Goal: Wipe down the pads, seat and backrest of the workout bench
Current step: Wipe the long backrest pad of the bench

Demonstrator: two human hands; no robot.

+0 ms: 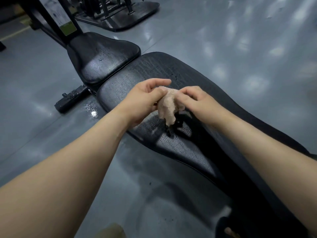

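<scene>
Pale pink cloth [167,107] hangs bunched over the black backrest [154,73], our left hand [142,100] and right hand [197,98] each pinching it. Droplets bead on the seat [103,55], so we judge most wiping remains undone

The top of the cloth [167,107] is buried between the curled fingers of the left hand [144,98] and the right hand [197,98], so its full shape cannot be told. Both hands and forearms cover a strip of the backrest [154,71], whose near end runs off the right and bottom edges. Beyond the backrest's far end, past the seat [103,55], the upright frame [51,19] is cut by the top edge, and its label [58,12] is too blurred to read. Left of the backrest's near end, a tan shape [111,231] is clipped by the bottom edge and cannot be identified.
</scene>
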